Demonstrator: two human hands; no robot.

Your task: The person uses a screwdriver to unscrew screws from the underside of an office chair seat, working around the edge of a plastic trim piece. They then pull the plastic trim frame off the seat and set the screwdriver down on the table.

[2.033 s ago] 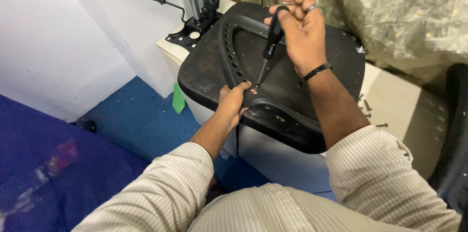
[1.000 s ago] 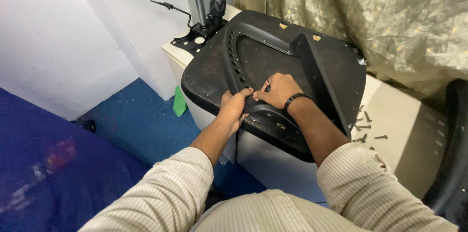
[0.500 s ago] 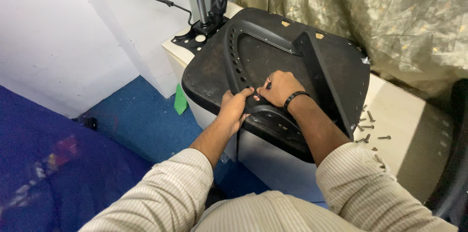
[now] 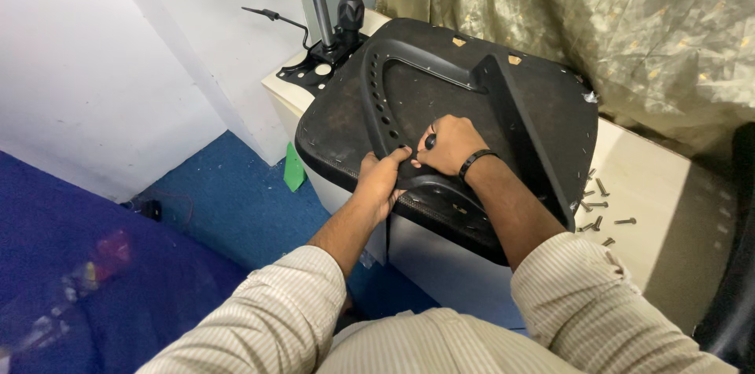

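A black chair seat point(image 4: 543, 106) lies upside down on a white table point(image 4: 661, 185), its curved plastic frame point(image 4: 377, 67) facing up. My left hand point(image 4: 381, 177) grips the frame at the seat's near edge. Right beside it, my right hand point(image 4: 450, 146) is closed low around a black-handled screwdriver point(image 4: 430, 141), pressed against the seat. Only the handle's end shows between my fingers; the tip is hidden. A black band sits on my right wrist.
Several loose screws point(image 4: 598, 205) lie on the table right of the seat. A chair mechanism with a metal column point(image 4: 326, 51) stands at the table's far left corner. Gold fabric point(image 4: 629, 20) hangs behind. Blue carpet point(image 4: 228, 209) and a green scrap point(image 4: 293, 169) are below left.
My right hand has come down from holding the screwdriver upright above the seat to a low grip beside my left hand. The left hand has stayed on the frame.
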